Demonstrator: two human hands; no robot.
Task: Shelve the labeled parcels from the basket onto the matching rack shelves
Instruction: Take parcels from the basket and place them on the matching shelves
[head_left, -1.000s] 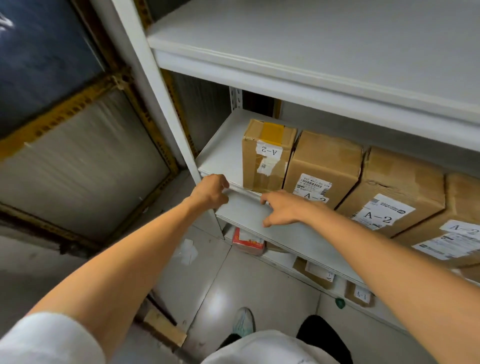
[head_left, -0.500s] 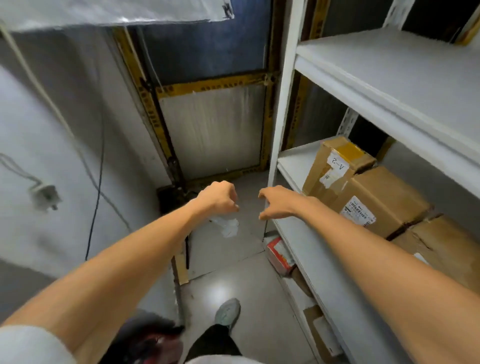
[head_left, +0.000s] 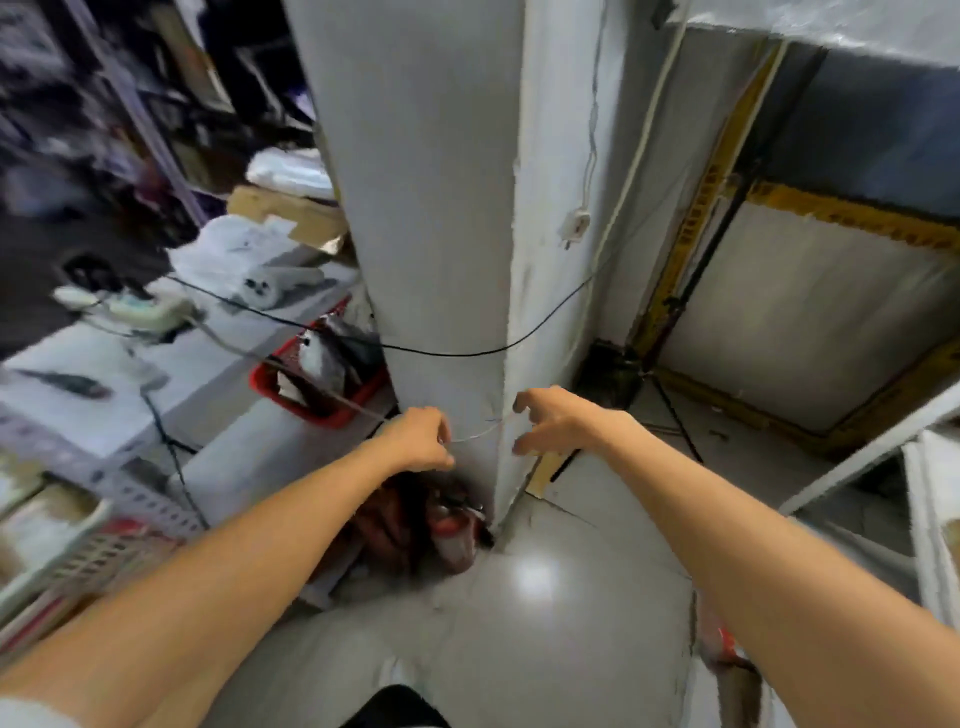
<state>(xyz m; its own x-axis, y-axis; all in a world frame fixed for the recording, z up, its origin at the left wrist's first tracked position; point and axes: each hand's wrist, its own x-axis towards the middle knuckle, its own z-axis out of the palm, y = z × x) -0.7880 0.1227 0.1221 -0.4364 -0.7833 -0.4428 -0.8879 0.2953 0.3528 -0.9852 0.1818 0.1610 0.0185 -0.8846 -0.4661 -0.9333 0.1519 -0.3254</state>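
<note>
A red basket (head_left: 270, 378) stands on the grey table to the left of a white pillar, with grey wrapped parcels (head_left: 324, 358) sticking out of it. Both my hands hang in the air in front of the pillar's foot, and neither holds anything. My left hand (head_left: 418, 439) is curled into a fist, just right of and below the basket. My right hand (head_left: 550, 418) has its fingers spread and bent, a short gap away from the left. Only a white corner of the rack (head_left: 930, 499) shows at the right edge, and no shelved boxes are in view.
The white pillar (head_left: 441, 208) fills the middle, with a black cable (head_left: 452, 353) slung across it. A dark red bag (head_left: 415, 525) lies at its foot. The grey table (head_left: 104, 395) at left carries a power strip and papers. A perforated crate (head_left: 130, 504) sits lower left.
My view has swung left, away from the rack and its A-2 boxes, to the pillar and the red basket. Both hands left the shelf edge, and the right hand's fingers have spread.
</note>
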